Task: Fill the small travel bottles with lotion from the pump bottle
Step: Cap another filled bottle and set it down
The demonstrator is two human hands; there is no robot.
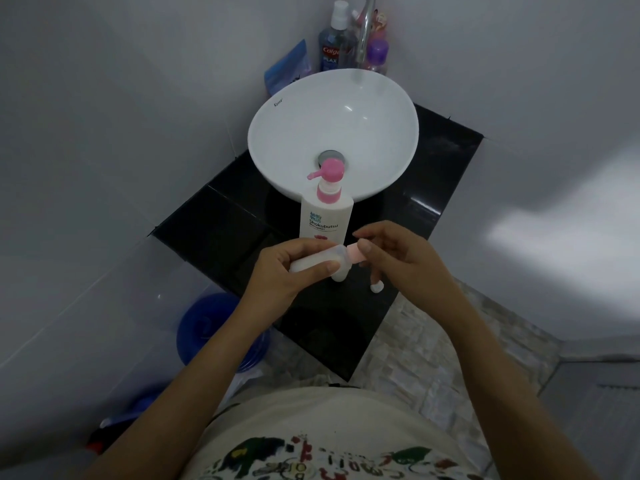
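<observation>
A white pump bottle (325,216) with a pink pump head stands on the black counter (221,216) in front of the white basin. Just before it, my left hand (287,268) grips a small white travel bottle (311,262) lying sideways. My right hand (398,254) pinches the pink cap (354,258) at that bottle's mouth. A second small white bottle (339,273) stands on the counter under my hands, mostly hidden. A small white cap (376,287) lies on the counter below my right hand.
The round white basin (277,140) fills the counter's back, with a chrome tap (365,32) above it. Mouthwash (329,50) and several toiletry bottles crowd the back corner. A blue bucket (207,327) sits on the floor at the left. White walls close in on both sides.
</observation>
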